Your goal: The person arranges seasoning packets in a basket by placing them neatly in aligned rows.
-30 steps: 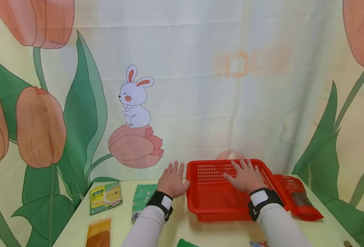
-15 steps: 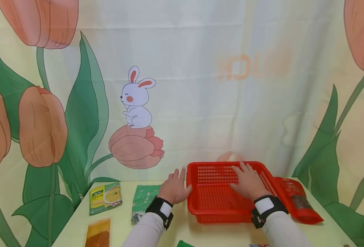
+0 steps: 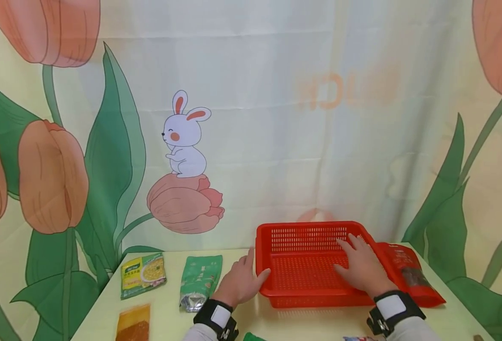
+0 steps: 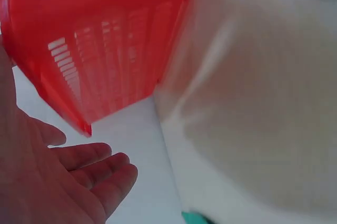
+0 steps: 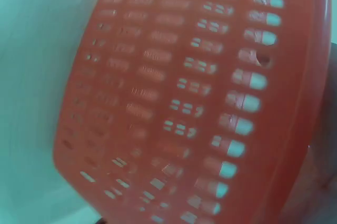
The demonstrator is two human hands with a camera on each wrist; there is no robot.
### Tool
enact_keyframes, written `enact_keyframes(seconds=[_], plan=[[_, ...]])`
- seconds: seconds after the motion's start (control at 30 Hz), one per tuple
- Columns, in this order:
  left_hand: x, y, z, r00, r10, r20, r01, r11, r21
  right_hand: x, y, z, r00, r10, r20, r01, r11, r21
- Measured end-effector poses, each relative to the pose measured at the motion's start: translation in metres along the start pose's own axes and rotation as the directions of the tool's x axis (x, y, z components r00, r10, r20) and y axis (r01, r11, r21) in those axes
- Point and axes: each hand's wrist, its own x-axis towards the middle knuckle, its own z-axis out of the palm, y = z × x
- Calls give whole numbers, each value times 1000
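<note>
A red plastic basket (image 3: 302, 267) with slotted walls stands on the table. My left hand (image 3: 240, 279) is at its left side, fingers extended, thumb toward the rim. In the left wrist view the left hand's fingers (image 4: 100, 171) are apart from the basket wall (image 4: 105, 50). My right hand (image 3: 362, 265) is spread over the right side of the basket, thumb and fingers apart. The right wrist view shows mostly the slotted basket wall (image 5: 174, 87), with a dim part of the hand (image 5: 318, 182) at the right edge. Whether the right hand touches the rim is unclear.
A red pouch (image 3: 417, 277) lies against the basket's right side. To the left are a green pouch (image 3: 201, 282), a yellow-green soup packet (image 3: 143, 275) and an orange-brown packet (image 3: 133, 324). A green item (image 3: 253, 337) and a colourful packet (image 3: 357, 338) show at the bottom edge. A printed curtain (image 3: 251, 142) hangs behind.
Both hands have come lower and nearer; the right has shifted rightward toward the basket's right wall. More of the green pouch shows. The basket stays about where it was.
</note>
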Motion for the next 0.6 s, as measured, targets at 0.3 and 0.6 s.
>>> enact_keyframes(seconds=[0.3, 0.6], plan=[[-17, 8, 6, 999, 11, 35, -7, 996, -92, -14, 33, -4, 991, 137, -3, -137, 991, 9], [-28, 15, 10, 982, -180, 66, 191, 906, -378, -32, 57, -20, 961, 271, 50, -273, 961, 47]])
